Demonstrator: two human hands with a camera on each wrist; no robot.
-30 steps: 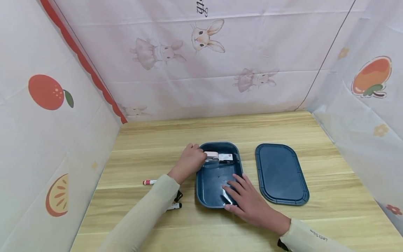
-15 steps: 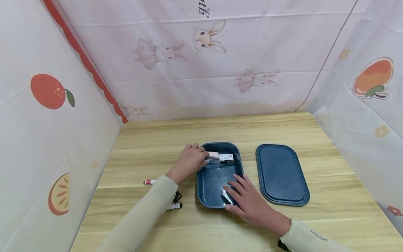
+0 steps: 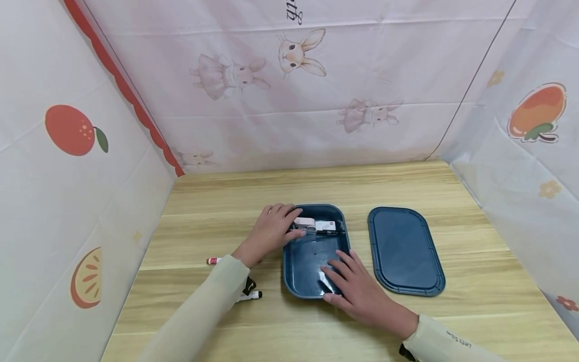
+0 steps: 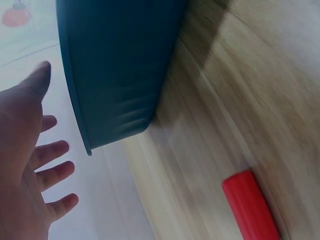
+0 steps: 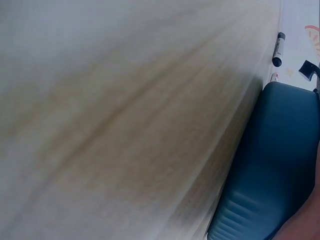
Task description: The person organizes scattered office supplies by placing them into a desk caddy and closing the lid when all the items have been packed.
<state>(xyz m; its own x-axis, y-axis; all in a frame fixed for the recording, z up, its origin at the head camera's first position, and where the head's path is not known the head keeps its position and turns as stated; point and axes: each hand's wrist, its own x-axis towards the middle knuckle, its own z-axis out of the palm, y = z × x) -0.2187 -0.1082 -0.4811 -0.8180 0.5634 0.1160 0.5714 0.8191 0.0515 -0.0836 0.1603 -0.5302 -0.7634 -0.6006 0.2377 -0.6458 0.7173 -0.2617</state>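
Observation:
A dark blue plastic box (image 3: 307, 271) stands on the wooden table. At its far end lie a pale pink and white object (image 3: 305, 221), a small white rectangular item (image 3: 325, 225) and a black pen (image 3: 327, 232). Over the box's far left rim is my left hand (image 3: 271, 227), its thumb and fingers spread. The left wrist view shows that hand (image 4: 25, 155) with nothing in its fingers, beside the box wall (image 4: 110, 75). My right hand (image 3: 359, 291) rests on the near right rim, fingers extended into the box.
The matching blue lid (image 3: 406, 251) lies flat to the right of the box. Left of it, partly under the left sleeve, are a red-capped marker (image 3: 212, 261) and a black-capped marker (image 3: 251, 295). Printed cloth walls (image 3: 289, 136) enclose the table.
My left hand's fingers have uncurled and spread at the box's rim, and its wrist has shifted slightly left. The right hand and the box stay in place.

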